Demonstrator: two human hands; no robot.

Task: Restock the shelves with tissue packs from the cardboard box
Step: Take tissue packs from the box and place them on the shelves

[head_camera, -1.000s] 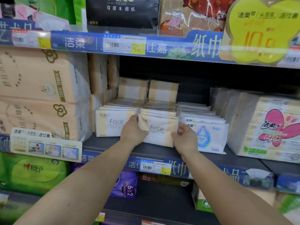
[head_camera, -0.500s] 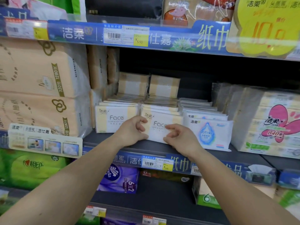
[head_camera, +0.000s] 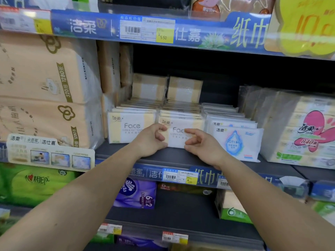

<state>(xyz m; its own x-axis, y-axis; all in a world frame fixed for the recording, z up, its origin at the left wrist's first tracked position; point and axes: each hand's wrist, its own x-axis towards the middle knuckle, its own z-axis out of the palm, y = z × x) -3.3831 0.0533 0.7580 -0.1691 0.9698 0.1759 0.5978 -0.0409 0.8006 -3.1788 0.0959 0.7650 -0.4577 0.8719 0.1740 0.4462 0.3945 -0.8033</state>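
My left hand [head_camera: 151, 140] has fingers curled in, knuckles at the left edge of the front Face pack [head_camera: 178, 137]; tips seem to touch its face, but whether they actually pinch it I can't tell. Right hand [head_camera: 203, 145] is curled too, thumb and index bent toward each other in front of the pack's right half, w/ a gap between them; looks like nothing is gripped.

Pack stands upright on the middle shelf [head_camera: 174, 156], printed face toward me, long axis running left-right, at the front of its row. More of the same are lined up behind it.

Just left, touching, a 2nd row of Face packs [head_camera: 129, 126]. Just right, the lotion packs [head_camera: 235, 142] w/ a blue drop print, front one tilted slightly. Behind both Face rows, two beige bundles [head_camera: 166, 87] stand at the back. Far left: big beige multi-packs [head_camera: 45, 78] stacked two high. Far right: a pink-print 840 bundle [head_camera: 304, 134]. Price tag [head_camera: 179, 175] clipped on the shelf lip below my wrists; purple pack [head_camera: 136, 194] on the shelf under that. Both forearms reach in from below, nothing between me and the pack.
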